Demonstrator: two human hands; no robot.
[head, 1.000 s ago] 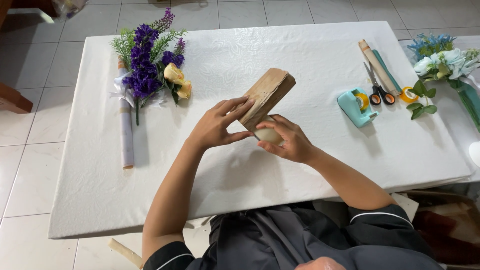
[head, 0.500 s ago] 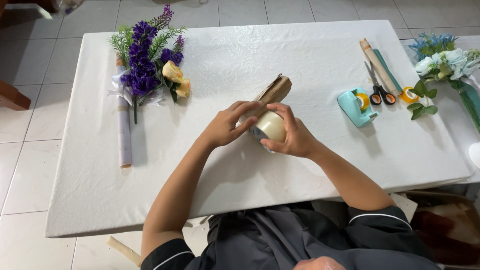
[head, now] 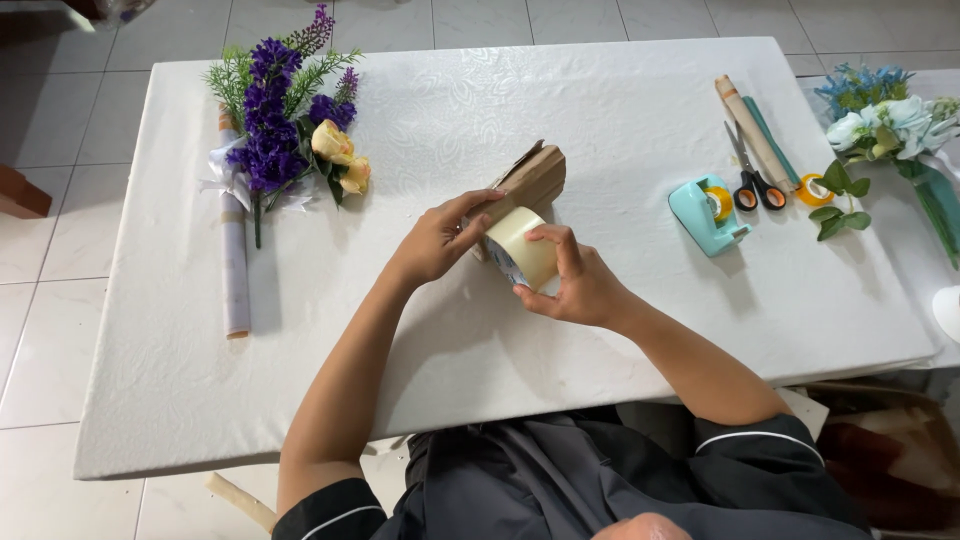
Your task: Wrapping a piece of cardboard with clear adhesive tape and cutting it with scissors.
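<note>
In the head view my right hand [head: 572,282] grips a wide cream roll of tape [head: 520,247] above the white table [head: 420,110]. My left hand [head: 437,238] touches the roll's edge with its fingertips and also rests against a brown cardboard piece [head: 532,178], which stands just behind the roll. Part of the cardboard is hidden by the roll and my fingers.
A bunch of purple and yellow artificial flowers [head: 283,125] and a paper roll [head: 234,270] lie at the left. At the right are a teal tape dispenser [head: 705,212], scissors [head: 748,180], rolled paper [head: 752,131], a small orange tape roll [head: 814,189] and blue-white flowers [head: 885,118].
The cardboard piece has dropped from a raised tilt to lower behind my hands. The cream tape roll has come into full view in my right hand, turned toward me.
</note>
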